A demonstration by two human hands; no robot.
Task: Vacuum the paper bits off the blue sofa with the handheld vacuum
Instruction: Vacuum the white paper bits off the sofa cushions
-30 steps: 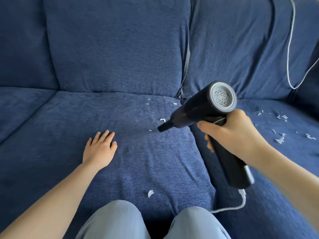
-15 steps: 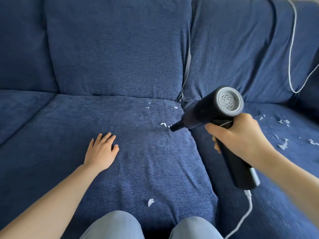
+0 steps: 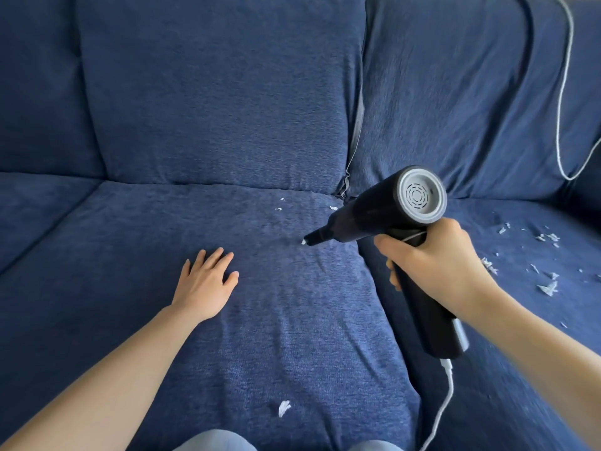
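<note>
My right hand [image 3: 432,265] grips the handle of a black handheld vacuum [image 3: 367,216] with a grey round rear vent. Its narrow nozzle [image 3: 313,239] points left and down, and a white paper bit [image 3: 303,242] sits right at its tip on the middle seat cushion [image 3: 260,320] of the blue sofa. My left hand [image 3: 206,281] lies flat on that cushion, fingers apart, holding nothing. A few small bits [image 3: 279,205] lie near the backrest. One larger scrap [image 3: 283,408] lies near my knees. Several scraps [image 3: 546,262] are scattered on the right cushion.
A white cord [image 3: 439,415] runs down from the vacuum's handle base. Another white cable [image 3: 564,92] loops over the right backrest cushion. My knees in light trousers [image 3: 214,442] show at the bottom edge. A seam gap [image 3: 354,135] separates the two backrest cushions.
The vacuum nozzle swung right to the paper bit near the cushion's right side, then dipped to it. The bit now sits at the nozzle tip. My left hand stayed flat.
</note>
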